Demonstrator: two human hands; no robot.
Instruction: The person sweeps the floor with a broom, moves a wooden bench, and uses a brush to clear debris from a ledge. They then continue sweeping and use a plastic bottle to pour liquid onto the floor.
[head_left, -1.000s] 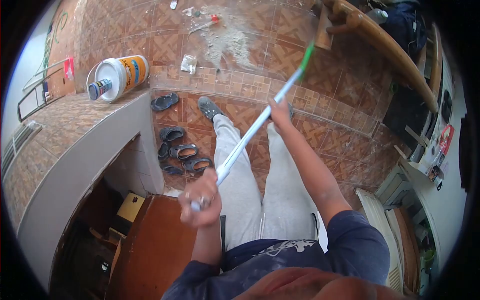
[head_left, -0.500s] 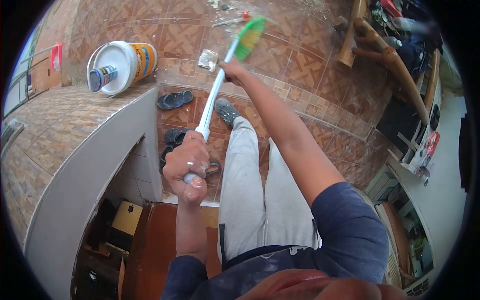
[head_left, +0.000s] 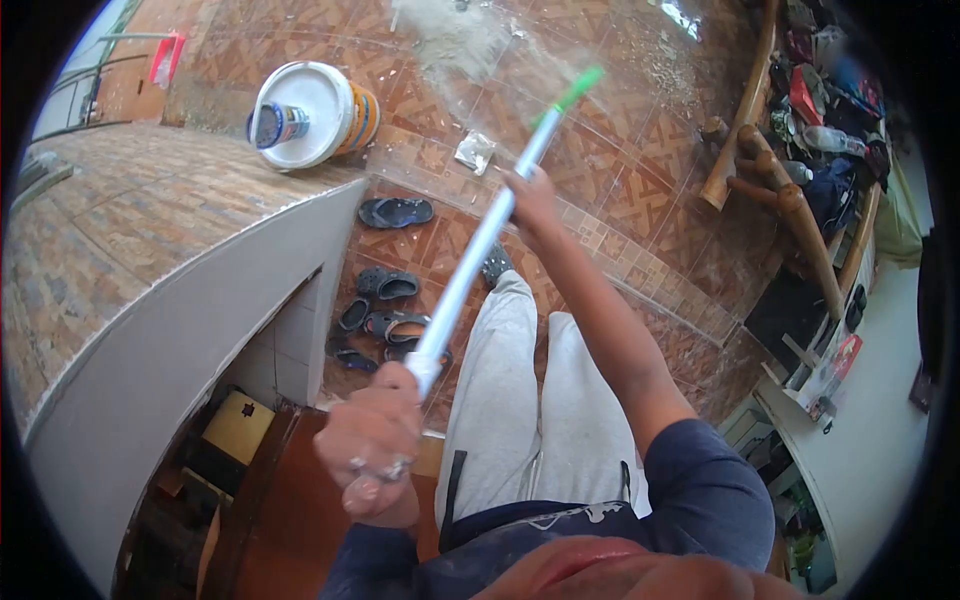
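Observation:
A broom with a white pole (head_left: 470, 265) and a green head (head_left: 580, 88) slants up and to the right across the view. My left hand (head_left: 372, 445) is wrapped round the upper end of the pole, at the lower left. Farther along, my right hand (head_left: 532, 198) grips the pole closer to the head. The green head is seen narrow and slightly blurred over the brown patterned floor (head_left: 610, 185). Pale powder (head_left: 455, 40) lies on the tiles to its left.
A white bucket (head_left: 330, 115) with a small can (head_left: 282, 125) rests by the tiled ledge (head_left: 130, 210). Dark sandals (head_left: 396, 212) and clogs (head_left: 388, 283) lie left of my legs. A bamboo frame (head_left: 740, 120) with clutter stands right. A crumpled packet (head_left: 475, 152) lies near the pole.
The view has shifted, showing more powder at the top. The broom head now lies farther right and appears narrower. Both hands still hold the pole.

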